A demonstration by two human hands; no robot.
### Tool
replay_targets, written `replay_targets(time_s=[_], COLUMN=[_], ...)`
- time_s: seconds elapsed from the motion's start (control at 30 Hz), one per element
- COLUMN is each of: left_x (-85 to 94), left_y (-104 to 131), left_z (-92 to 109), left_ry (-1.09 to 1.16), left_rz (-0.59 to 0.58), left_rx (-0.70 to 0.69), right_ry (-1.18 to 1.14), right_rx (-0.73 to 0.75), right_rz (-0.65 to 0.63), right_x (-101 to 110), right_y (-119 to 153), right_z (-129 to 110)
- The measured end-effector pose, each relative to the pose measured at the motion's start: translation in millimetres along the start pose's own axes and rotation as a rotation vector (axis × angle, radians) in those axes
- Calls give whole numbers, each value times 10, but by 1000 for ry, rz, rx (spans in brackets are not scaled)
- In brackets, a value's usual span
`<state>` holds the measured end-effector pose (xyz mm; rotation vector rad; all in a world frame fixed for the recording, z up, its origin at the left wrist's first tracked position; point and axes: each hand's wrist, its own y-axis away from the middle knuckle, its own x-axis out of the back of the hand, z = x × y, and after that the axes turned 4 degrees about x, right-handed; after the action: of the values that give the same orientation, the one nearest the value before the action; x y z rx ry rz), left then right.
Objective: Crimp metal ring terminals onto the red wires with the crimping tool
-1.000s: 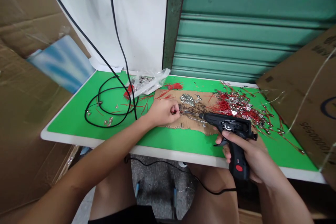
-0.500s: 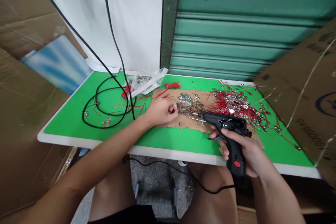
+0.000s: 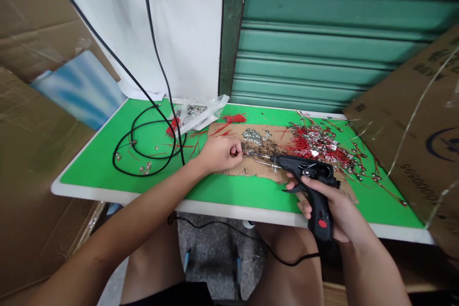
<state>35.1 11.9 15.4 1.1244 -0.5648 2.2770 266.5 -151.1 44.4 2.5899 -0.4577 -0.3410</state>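
Observation:
My right hand [image 3: 330, 201] is wrapped round the grip of a black soldering gun [image 3: 319, 210] with a red button, the fingers by its trigger. Its thin metal tip [image 3: 256, 154] points left, close to the fingertips of my left hand [image 3: 224, 153]. Those fingers are pinched together over the cardboard piece [image 3: 258, 169]; what is between them is too small to make out. Just beyond the tip lies a cluster of small silver metal parts [image 3: 253, 136]. A heap of red wires with metal pieces [image 3: 315, 146] spreads to the right, behind the gun.
A clear plastic bag [image 3: 202, 112] of metal parts sits at the back, beside a red wire bundle [image 3: 234, 118]. Black cable loops [image 3: 118, 153] cover the left of the green tabletop [image 3: 93, 177]. Cardboard boxes [image 3: 419, 129] flank both sides; a green shutter [image 3: 322, 33] stands behind.
The soldering gun and my right hand have shifted very slightly left, along with a small tilt of the view. My left hand keeps the same pinch.

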Motion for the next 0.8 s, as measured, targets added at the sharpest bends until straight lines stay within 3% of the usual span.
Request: replay_targets(time_s=[0.17, 0.4, 0.6, 0.8], left_x=[0, -19, -55, -55], left_y=[10, 3, 1, 4], left_z=[-2, -4, -11, 1], left_ry=[-8, 0, 35, 18], left_rz=[15, 23, 31, 34], left_rx=[-28, -48, -48, -41], right_ry=[-51, -218, -349, -360], right_rx=[-31, 179, 359, 357], right_rz=[-46, -111, -76, -112], right_x=[37, 213, 420, 432], right_y=[-10, -42, -188, -185], right_z=[11, -8, 168, 176])
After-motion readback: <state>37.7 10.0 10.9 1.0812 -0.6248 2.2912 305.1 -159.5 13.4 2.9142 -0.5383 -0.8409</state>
